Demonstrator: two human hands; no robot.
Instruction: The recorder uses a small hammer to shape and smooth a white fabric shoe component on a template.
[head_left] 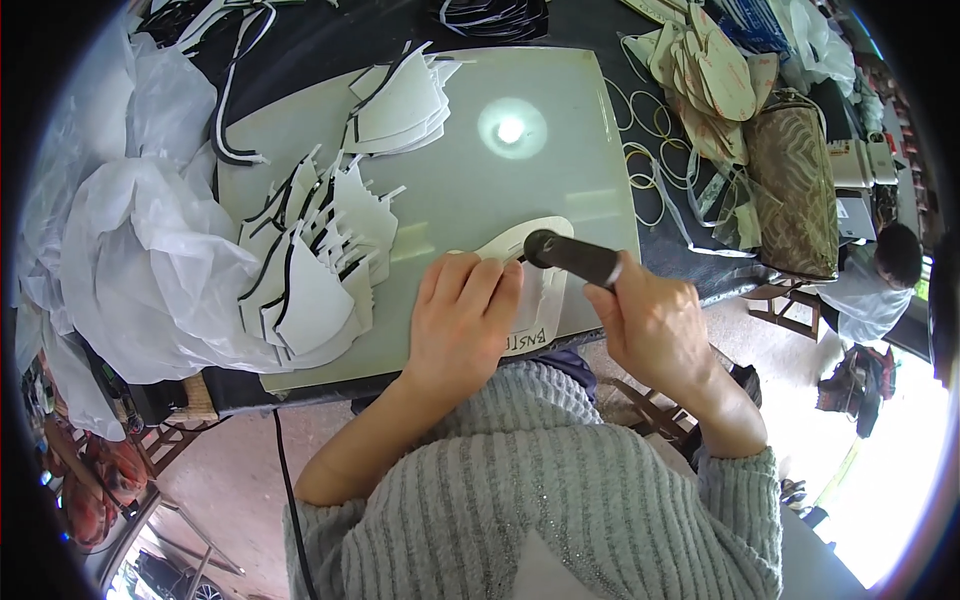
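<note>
Pale curved piece (549, 300) partly under left fingers (482, 284), hammer (580, 259) in right fingers (608, 312)

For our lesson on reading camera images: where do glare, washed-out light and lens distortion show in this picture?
Head view, upper middle: a round white glare on the grey board; head view, lower right: bright ground washed out to white; head view, toward the rim: the board's far edge bows, and the picture's corners fall to black.

Workshop, stacks of cut wht pcs (315, 295), hammer (585, 259), pile of tan cutouts (722, 72), co-worker (862, 298) in b/g
</note>
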